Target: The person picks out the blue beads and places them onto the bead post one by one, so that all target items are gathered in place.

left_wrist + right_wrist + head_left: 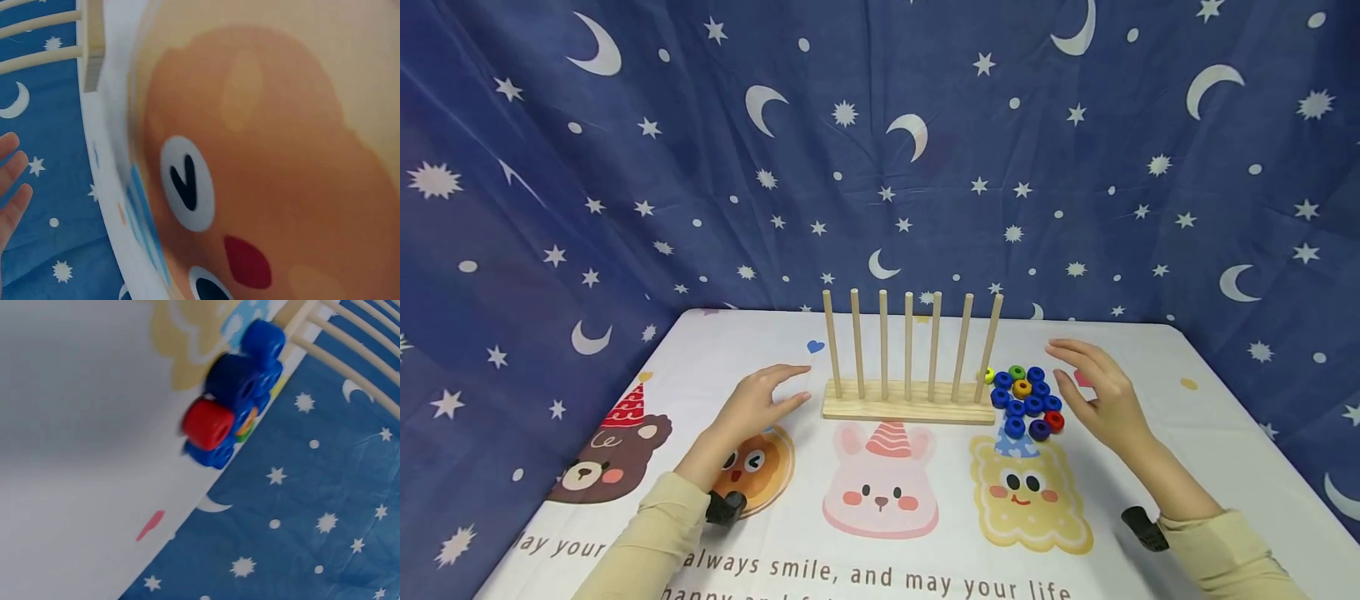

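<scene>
A wooden rack [910, 407] with several upright pegs stands mid-table. To its left is my left hand [758, 402], thumb and fingers apart, holding nothing; its fingertips [14, 172] show at the left edge of the left wrist view. Beside the rack's right end lies a cluster of beads: mostly blue beads [1033, 405], plus a red bead [1054, 422], a purple bead [1039, 430], an orange bead [1022, 388], a green bead [1017, 372] and a yellow bead [988, 375]. Just right of them my right hand [1103, 396] is held with fingers spread and nothing between them.
A white tablecloth [865, 467] printed with cartoon animals and lettering covers the table. Behind the table hangs a dark blue curtain [880, 167] with moons and stars. Black straps with camera mounts [726, 507] sit at both wrists.
</scene>
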Available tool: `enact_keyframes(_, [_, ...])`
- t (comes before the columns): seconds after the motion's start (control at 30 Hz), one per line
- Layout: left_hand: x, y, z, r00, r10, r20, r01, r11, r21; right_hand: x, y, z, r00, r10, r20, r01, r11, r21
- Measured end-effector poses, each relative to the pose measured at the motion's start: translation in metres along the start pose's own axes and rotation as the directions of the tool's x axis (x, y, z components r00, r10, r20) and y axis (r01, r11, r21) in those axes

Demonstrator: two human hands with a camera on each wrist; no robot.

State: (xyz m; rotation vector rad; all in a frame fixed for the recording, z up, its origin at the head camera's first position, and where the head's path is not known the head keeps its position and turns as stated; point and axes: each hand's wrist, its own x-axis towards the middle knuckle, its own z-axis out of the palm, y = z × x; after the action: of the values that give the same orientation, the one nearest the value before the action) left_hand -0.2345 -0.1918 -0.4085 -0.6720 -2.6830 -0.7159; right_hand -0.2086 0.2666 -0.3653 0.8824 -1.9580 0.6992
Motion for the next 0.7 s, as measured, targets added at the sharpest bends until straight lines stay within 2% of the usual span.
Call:
enact_keyframes(0.2, [0.006,-0.009,0.008,0.994,-0.010,0.110,0.009,1.000,0.008,-0.009,0.007,-0.006,0.993,0.064,0.097,-0.061,0.998,-0.025])
enact_keyframes(0.3, [0.010,-0.012,0.012,0.988,-0.004,0.157,0.002,1.000,0.014,-0.013,0.010,-0.008,0.990,0.071,0.123,-0.064,0.997,-0.053])
enact_keyframes(0.5, [0.014,-0.015,0.019,0.982,-0.013,0.190,0.016,1.000,-0.015,-0.020,0.019,-0.008,0.982,0.087,0.170,-0.070,0.992,-0.101])
enact_keyframes(0.7, [0.015,-0.015,0.030,0.968,-0.010,0.251,0.030,0.997,-0.076,-0.031,0.031,-0.009,0.955,0.189,0.229,-0.166,0.979,-0.120])
